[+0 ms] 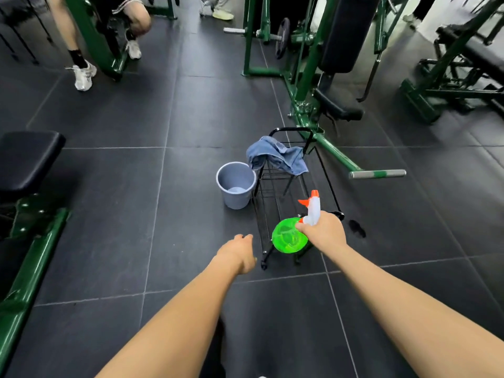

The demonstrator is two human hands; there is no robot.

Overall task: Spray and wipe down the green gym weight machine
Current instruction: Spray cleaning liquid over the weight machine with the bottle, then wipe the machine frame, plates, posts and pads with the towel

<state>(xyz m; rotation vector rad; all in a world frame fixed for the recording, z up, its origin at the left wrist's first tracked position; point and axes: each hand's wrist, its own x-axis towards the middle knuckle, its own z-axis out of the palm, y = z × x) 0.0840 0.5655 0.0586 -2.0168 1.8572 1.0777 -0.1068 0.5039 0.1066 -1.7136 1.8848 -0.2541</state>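
Green translucent plastic catches the eye first: a spray bottle (289,238) with a white and orange trigger head, gripped round its neck by the right hand (324,232) at about five o'clock from the scene's centre, trigger uppermost and pointing away, which looks like a carrying grip that is also ready to fire. The left hand (239,252) reaches forward at six o'clock, fingers loosely curled and holding nothing, probably free to take the cloth. That blue cloth (276,155) hangs draped over the handle of a small black wire cart (272,186) near centre, likely left there to stay off the floor and within reach. A grey bucket (236,184) stands on the dark floor tiles just beside the cart, at its nine o'clock. The green weight machine (308,85) with black pads rises at one o'clock, its base bar running down just behind the cart. Judging by this, neither spraying nor wiping has begun. Other people's legs show at eleven o'clock.
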